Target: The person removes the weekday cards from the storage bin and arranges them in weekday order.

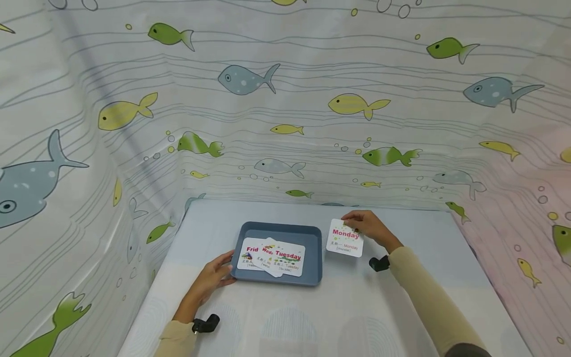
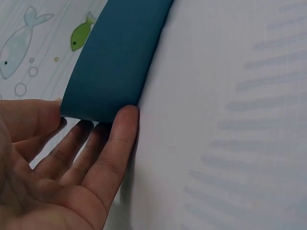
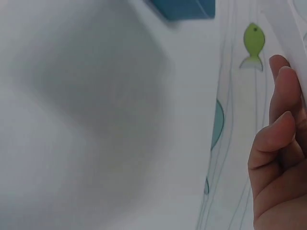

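The left hand (image 1: 209, 277) grips the tray (image 1: 314, 255) at its near left corner, its thumb up at the rim and its little finger at the lower edge of the wall. The right hand (image 1: 372, 228) pinches the Monday card (image 1: 344, 239) by its upper right corner, fingers close together, holding it face up above the table (image 1: 285, 322), just right of the tray. In the tray, three cards overlap: the Tuesday card (image 1: 289, 260) on top at the right, the tilted "Wedn" card (image 1: 268, 251) partly covered in the middle, and the "Frid" card (image 1: 248, 254) at the left. Tan sleeves (image 1: 424, 297) cover both forearms. Behind the table stands a fish-patterned backdrop (image 1: 312, 144).
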